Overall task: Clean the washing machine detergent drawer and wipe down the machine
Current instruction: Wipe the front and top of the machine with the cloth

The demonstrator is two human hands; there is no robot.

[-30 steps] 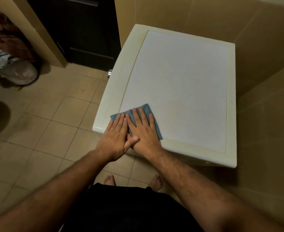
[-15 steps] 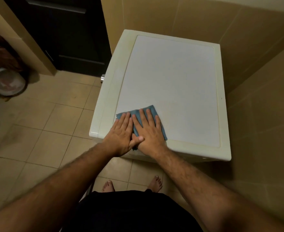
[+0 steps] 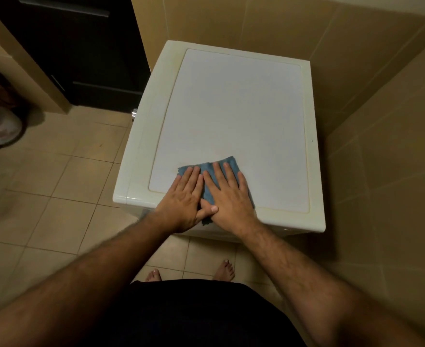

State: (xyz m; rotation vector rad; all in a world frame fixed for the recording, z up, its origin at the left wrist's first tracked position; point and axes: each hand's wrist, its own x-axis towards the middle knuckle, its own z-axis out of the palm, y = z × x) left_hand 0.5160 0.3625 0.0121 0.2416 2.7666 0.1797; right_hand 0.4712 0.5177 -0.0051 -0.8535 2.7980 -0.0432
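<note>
A tiled corner is seen from above, with a dark door (image 3: 81,46) at the far left and one washing machine (image 3: 231,108) set against the far and right walls. One blue cloth (image 3: 214,169) is spread on the near edge of the machine's top, slightly left of centre. It is pressed flat under two hands laid side by side, the left hand (image 3: 181,199) and the right hand (image 3: 229,199), fingers straight and nothing gripped; this flat pressure probably keeps the cloth spread wide for wiping. The left thumb is laid across the base of the right hand. The detergent drawer cannot be seen. Two bare feet are visible on the floor tiles (image 3: 56,196).
</note>
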